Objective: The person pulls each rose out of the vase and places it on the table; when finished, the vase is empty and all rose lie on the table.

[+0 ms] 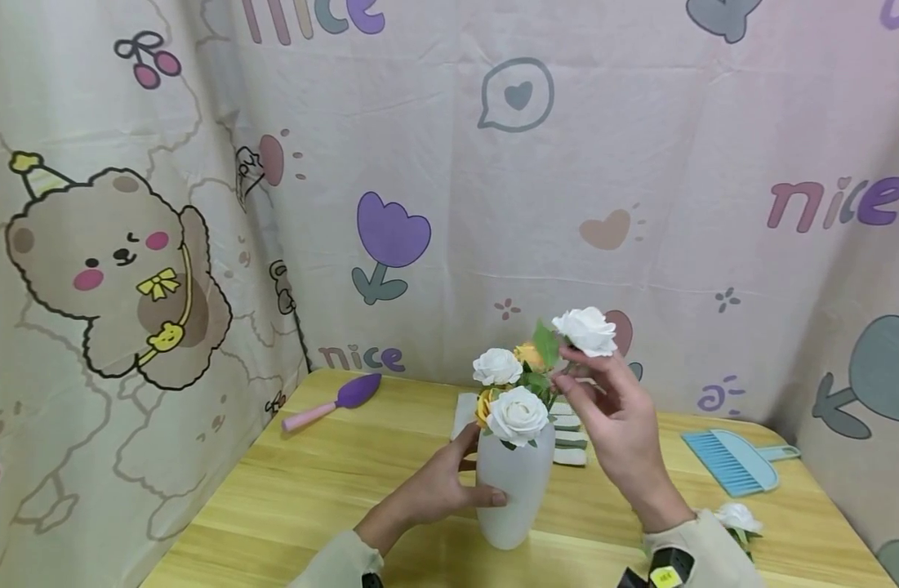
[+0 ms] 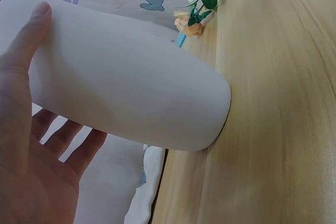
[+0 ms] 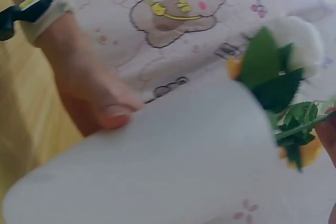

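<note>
A white vase (image 1: 514, 498) is set at the centre of the scene on the wooden table (image 1: 236, 523), and from it the clock is read, with twelve at the far side. At nine o'clock its wall is gripped by the left hand (image 1: 445, 486), the thumb laid across the near side and the fingers bent around the back. By the right hand (image 1: 618, 416), at about one o'clock above the mouth, a white rose (image 1: 587, 331) is held, its stem pinched between thumb and fingers; whether the stem's lower end is inside the vase cannot be told. The mouth is filled with two other white blooms (image 1: 518, 416), yellow flowers (image 1: 486, 406) and green leaves. A striped cloth (image 1: 570, 437) is partly hidden behind the vase at twelve. A purple trowel (image 1: 357, 392) is seen at ten, a blue brush (image 1: 739, 461) at two, and a loose white flower (image 1: 739, 518) at three.
</note>
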{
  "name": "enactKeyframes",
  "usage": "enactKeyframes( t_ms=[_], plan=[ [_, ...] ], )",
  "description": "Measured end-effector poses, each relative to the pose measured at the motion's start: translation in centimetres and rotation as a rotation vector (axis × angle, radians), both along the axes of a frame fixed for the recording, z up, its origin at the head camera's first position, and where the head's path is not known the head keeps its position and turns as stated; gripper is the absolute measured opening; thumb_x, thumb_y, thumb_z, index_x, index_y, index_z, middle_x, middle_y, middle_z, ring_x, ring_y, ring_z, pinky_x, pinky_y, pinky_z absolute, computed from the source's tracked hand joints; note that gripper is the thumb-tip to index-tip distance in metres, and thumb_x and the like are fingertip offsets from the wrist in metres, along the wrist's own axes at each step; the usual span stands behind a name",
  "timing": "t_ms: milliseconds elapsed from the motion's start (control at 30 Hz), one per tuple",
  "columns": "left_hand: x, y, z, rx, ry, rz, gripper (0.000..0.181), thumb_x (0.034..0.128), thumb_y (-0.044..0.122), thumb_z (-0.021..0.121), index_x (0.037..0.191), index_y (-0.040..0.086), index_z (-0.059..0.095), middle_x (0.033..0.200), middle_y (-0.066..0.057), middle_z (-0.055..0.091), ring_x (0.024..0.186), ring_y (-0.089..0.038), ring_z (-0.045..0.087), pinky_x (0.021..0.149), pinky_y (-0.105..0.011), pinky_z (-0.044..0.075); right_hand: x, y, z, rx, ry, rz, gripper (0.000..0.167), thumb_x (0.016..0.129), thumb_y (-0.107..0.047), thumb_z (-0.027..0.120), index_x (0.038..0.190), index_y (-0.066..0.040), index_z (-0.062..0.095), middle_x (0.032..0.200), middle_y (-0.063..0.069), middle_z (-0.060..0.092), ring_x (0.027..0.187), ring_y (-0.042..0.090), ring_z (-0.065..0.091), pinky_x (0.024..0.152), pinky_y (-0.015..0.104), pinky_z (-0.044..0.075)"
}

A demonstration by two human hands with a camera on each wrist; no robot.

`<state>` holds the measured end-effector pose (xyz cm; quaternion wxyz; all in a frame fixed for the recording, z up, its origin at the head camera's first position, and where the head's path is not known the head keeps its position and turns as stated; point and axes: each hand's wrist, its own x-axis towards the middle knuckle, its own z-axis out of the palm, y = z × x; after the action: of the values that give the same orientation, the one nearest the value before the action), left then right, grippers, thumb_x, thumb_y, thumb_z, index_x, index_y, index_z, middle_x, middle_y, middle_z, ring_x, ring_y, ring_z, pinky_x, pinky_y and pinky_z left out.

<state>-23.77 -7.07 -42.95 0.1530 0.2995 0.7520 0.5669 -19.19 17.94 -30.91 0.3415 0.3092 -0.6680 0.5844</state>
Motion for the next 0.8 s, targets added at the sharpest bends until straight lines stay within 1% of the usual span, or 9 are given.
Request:
enactKeyframes(
  t_ms=[100,233,300,367,500,567,600,700,800],
  plan=[
    [0.0,-0.1,0.0,0.001,-0.001,0.000,0.101,0.0932,0.050,0.086,0.171,0.027,0.025,0.168,-0.006,0.044,0.149,-0.031,0.053,0.120,-0.053,0.050,0.0,0.6,1.5,-0.059,-0.032,0.019,0.041,0.094,0.025,0.066,0.133,0.013,0.064,0.127,0.008,0.075,0.105,0.012,0.076,0.093,0.020,0.063],
    [0.0,-0.1,0.0,0.004,0.005,-0.005,0.100,0.0931,0.050,0.086,0.170,0.027,0.026,0.165,-0.006,0.046,0.147,-0.029,0.055,0.118,-0.051,0.052,0.2,1.9,3.9,-0.154,-0.121,0.001,0.038,0.097,0.018,0.068,0.134,0.008,0.066,0.116,0.009,0.077,0.103,0.014,0.078,0.091,0.024,0.064],
    [0.0,-0.1,0.0,0.007,0.004,-0.007,0.100,0.0931,0.050,0.086,0.170,0.027,0.027,0.164,-0.006,0.048,0.145,-0.029,0.056,0.117,-0.050,0.053,0.3,2.7,5.1,-0.230,-0.128,0.022,0.039,0.096,0.021,0.066,0.133,0.008,0.066,0.119,0.011,0.075,0.102,0.015,0.078,0.092,0.026,0.065],
    [0.0,-0.1,0.0,0.007,0.001,-0.006,0.099,0.0930,0.050,0.086,0.169,0.027,0.027,0.163,-0.006,0.048,0.144,-0.029,0.057,0.115,-0.050,0.054,0.3,3.7,6.2,-0.311,-0.099,0.058,0.040,0.095,0.025,0.064,0.132,0.010,0.066,0.123,0.012,0.073,0.100,0.017,0.078,0.093,0.027,0.065],
    [0.0,-0.2,0.1,0.003,-0.003,-0.001,0.099,0.0932,0.049,0.086,0.169,0.028,0.027,0.165,-0.006,0.047,0.145,-0.030,0.056,0.116,-0.051,0.054,0.2,5.9,8.2,-0.529,0.026,0.171,0.041,0.090,0.035,0.059,0.128,0.022,0.061,0.122,0.023,0.069,0.091,0.026,0.077,0.089,0.035,0.067],
    [0.0,-0.2,0.1,-0.002,-0.001,0.003,0.099,0.0932,0.049,0.086,0.169,0.028,0.027,0.166,-0.006,0.046,0.146,-0.030,0.055,0.117,-0.052,0.053,0.4,7.3,9.0,-0.609,0.076,0.181,0.041,0.088,0.038,0.057,0.128,0.026,0.059,0.117,0.027,0.068,0.086,0.030,0.076,0.085,0.037,0.068],
    [0.1,-0.2,0.1,-0.005,0.001,0.005,0.099,0.0931,0.049,0.086,0.170,0.028,0.027,0.167,-0.005,0.046,0.147,-0.031,0.055,0.117,-0.052,0.053,0.5,8.0,9.3,-0.628,0.106,0.181,0.040,0.088,0.037,0.057,0.128,0.028,0.057,0.115,0.029,0.068,0.084,0.032,0.076,0.083,0.038,0.068],
    [0.1,-0.2,0.1,-0.005,0.001,0.005,0.099,0.0928,0.048,0.087,0.170,0.029,0.027,0.167,-0.005,0.045,0.147,-0.031,0.055,0.117,-0.052,0.053,1.1,10.9,9.6,-0.627,0.084,0.124,0.041,0.092,0.034,0.057,0.132,0.026,0.056,0.116,0.027,0.066,0.085,0.030,0.074,0.083,0.034,0.068],
    [0.1,-0.2,0.1,-0.007,0.001,0.005,0.099,0.0926,0.049,0.087,0.169,0.031,0.027,0.167,-0.004,0.045,0.147,-0.031,0.055,0.117,-0.052,0.053,1.3,14.8,8.5,-0.545,0.030,0.073,0.039,0.097,0.028,0.056,0.136,0.020,0.057,0.119,0.021,0.067,0.089,0.024,0.075,0.083,0.026,0.066]
  ],
)
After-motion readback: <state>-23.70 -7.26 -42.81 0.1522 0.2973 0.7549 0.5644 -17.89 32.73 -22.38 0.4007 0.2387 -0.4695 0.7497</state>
